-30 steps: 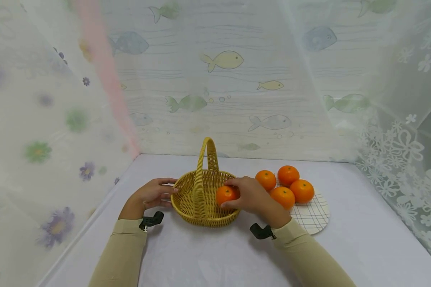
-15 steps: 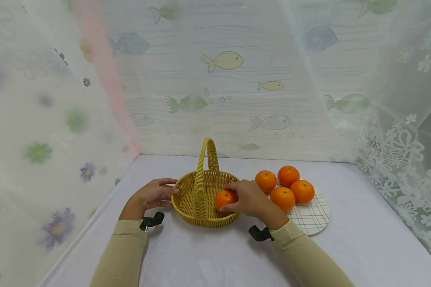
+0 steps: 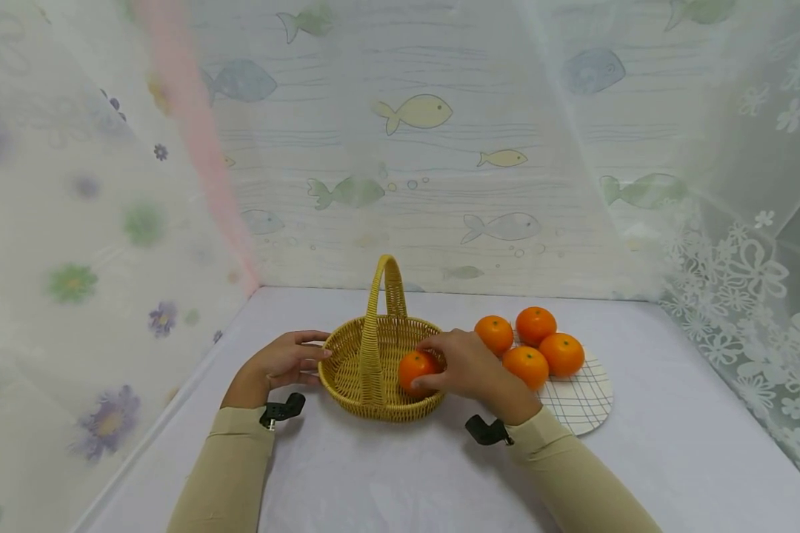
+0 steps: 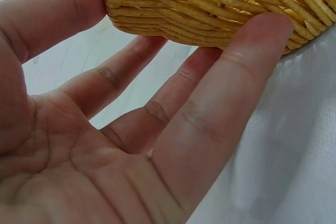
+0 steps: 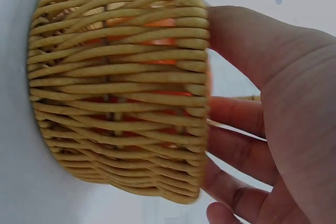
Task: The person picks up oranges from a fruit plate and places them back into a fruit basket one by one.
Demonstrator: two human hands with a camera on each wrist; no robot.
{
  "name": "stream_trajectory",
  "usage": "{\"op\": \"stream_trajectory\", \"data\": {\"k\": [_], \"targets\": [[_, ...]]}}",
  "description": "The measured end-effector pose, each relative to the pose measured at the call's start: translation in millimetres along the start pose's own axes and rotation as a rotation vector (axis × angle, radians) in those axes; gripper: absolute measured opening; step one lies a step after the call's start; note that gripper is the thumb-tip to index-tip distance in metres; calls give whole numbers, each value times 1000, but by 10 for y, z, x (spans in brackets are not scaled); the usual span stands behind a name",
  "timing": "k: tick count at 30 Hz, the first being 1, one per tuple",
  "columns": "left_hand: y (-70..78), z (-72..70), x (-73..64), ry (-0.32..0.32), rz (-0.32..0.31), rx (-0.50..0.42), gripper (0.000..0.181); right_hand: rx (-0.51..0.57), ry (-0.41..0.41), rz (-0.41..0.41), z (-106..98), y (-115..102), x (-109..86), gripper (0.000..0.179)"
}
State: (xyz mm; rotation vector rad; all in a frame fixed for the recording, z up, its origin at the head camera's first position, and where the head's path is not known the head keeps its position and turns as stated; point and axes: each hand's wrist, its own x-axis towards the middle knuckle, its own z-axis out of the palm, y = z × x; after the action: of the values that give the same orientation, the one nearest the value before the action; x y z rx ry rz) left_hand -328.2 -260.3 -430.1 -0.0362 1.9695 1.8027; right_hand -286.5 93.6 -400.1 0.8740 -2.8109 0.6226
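A yellow wicker basket (image 3: 347,396) with a tall arched handle stands mid-table in the head view. Inside its right half sits an orange (image 3: 415,370), which my right hand (image 3: 467,364) holds between thumb and fingers, reaching over the right rim. In the right wrist view, orange skin shows through gaps in the basket wall (image 5: 115,66); the fingertips are hidden behind the rim. My left hand (image 3: 283,360) touches the basket's left side with fairly straight, spread fingers, and in the left wrist view one finger (image 4: 226,93) lies against the woven outer wall.
Right of the basket, several more oranges (image 3: 525,368) sit on a white plate (image 3: 590,403) with a grid of dark lines. A white cloth covers the table (image 3: 373,474). Behind hangs a fish-print curtain (image 3: 413,178).
The orange has gone slightly lower in the basket. My right hand dipped with it, then shifted slightly up and right. The left hand and basket look unchanged.
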Motion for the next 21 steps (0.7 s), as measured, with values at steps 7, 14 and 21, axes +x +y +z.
{"op": "stream_trajectory", "data": {"k": [7, 14, 21], "targets": [[4, -3, 0, 2, 0, -3, 57, 76, 29, 30, -159, 67, -26, 66], [-6, -10, 7, 0, 10, -9, 56, 30, 117, 63, -314, 207, -32, 60], [-22, -12, 13, -2, 14, -7, 55, 47, 177, 182, -414, 412, -60, 58]]}}
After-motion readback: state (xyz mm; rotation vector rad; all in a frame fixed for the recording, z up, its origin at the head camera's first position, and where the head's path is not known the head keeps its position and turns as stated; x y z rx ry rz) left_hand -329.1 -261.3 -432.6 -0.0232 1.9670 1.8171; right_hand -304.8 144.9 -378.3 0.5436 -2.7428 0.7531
